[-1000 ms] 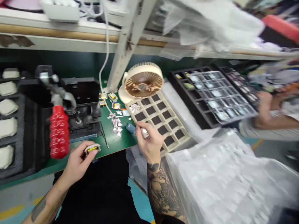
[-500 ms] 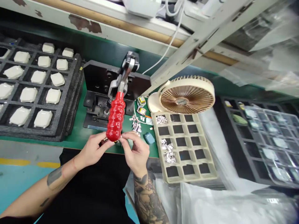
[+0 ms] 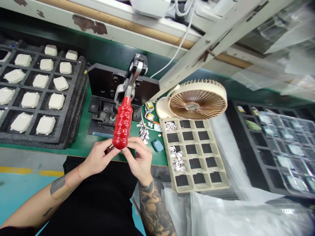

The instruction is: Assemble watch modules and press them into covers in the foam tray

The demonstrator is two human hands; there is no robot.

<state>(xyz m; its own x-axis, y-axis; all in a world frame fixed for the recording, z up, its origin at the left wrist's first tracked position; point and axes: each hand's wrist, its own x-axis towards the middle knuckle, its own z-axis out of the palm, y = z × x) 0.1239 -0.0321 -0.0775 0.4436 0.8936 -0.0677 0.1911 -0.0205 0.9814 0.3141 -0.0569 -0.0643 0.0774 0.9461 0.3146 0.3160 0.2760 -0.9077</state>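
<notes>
My left hand (image 3: 101, 156) is closed around a small dark part (image 3: 108, 149), mostly hidden behind its fingers and the red ribbed handle (image 3: 122, 126) above. Opposite it, my right hand (image 3: 139, 159) has thumb and fingers pinched together at the same spot; whatever they hold is covered. The handle belongs to a toggle clamp (image 3: 134, 73) on a black fixture (image 3: 103, 111). Right of the fixture lie small white pieces (image 3: 144, 132), two small cases with yellow inside (image 3: 149, 111), and a blue case (image 3: 157, 146).
Stacked dark foam trays (image 3: 73, 108) with white square cases (image 3: 46, 125) stand at left. A beige fan (image 3: 197, 100) stands behind a beige compartment tray (image 3: 200, 189). Farther right lies a dark tray (image 3: 262, 164) under clear plastic. Plastic bags (image 3: 221, 213) lie at lower right.
My right hand has shifted slightly left, closer to my left hand and under the handle. The left hand stays nearly in place.
</notes>
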